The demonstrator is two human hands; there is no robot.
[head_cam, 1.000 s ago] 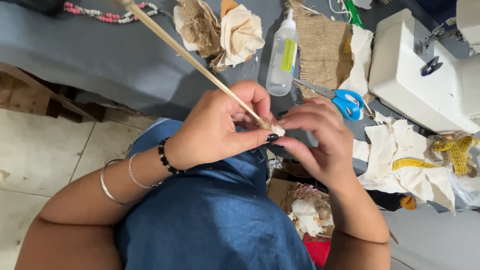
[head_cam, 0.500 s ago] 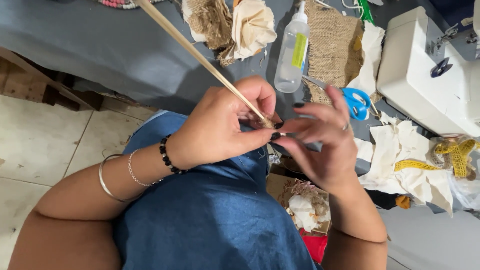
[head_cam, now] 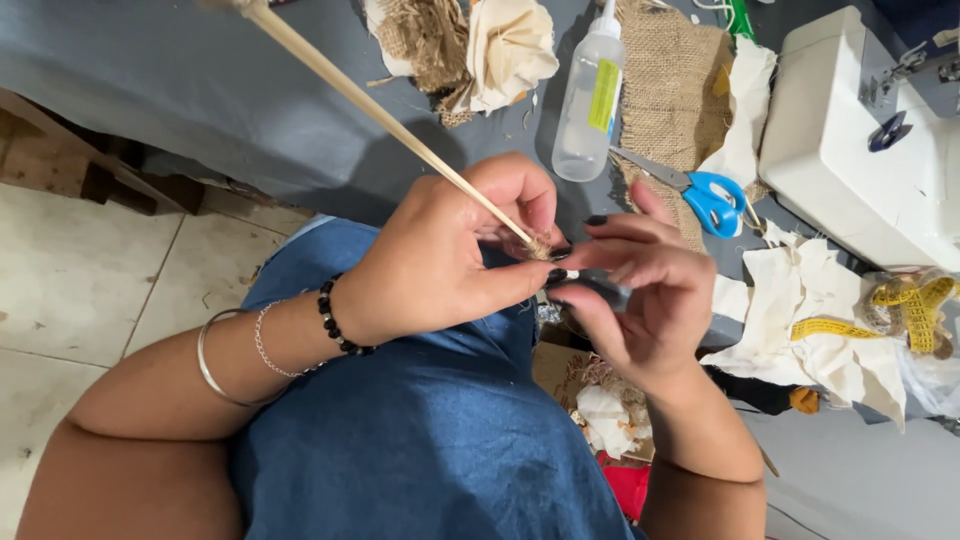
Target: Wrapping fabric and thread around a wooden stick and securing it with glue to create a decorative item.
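Between both hands, stick (head_cam: pixel 400 125) tip hidden, top cut off

Both hands, the left hand (head_cam: pixel 440 265) and the right hand (head_cam: pixel 645 290), meet at the middle of the frame over the lap, fingertips touching, so no gap lies between them. A long wooden stick (head_cam: pixel 380 110) slants from the upper left corner down to the fingers and bars that diagonal. Left of it, the grey table (head_cam: pixel 150 70) lies bare. Above the hands stand a glue bottle (head_cam: pixel 590 95), burlap (head_cam: pixel 670 90) and blue-handled scissors (head_cam: pixel 705 195), close together. At the right, a white sewing machine (head_cam: pixel 860 140), cloth scraps (head_cam: pixel 810 310) and a yellow measuring tape (head_cam: pixel 890 310) crowd the table.
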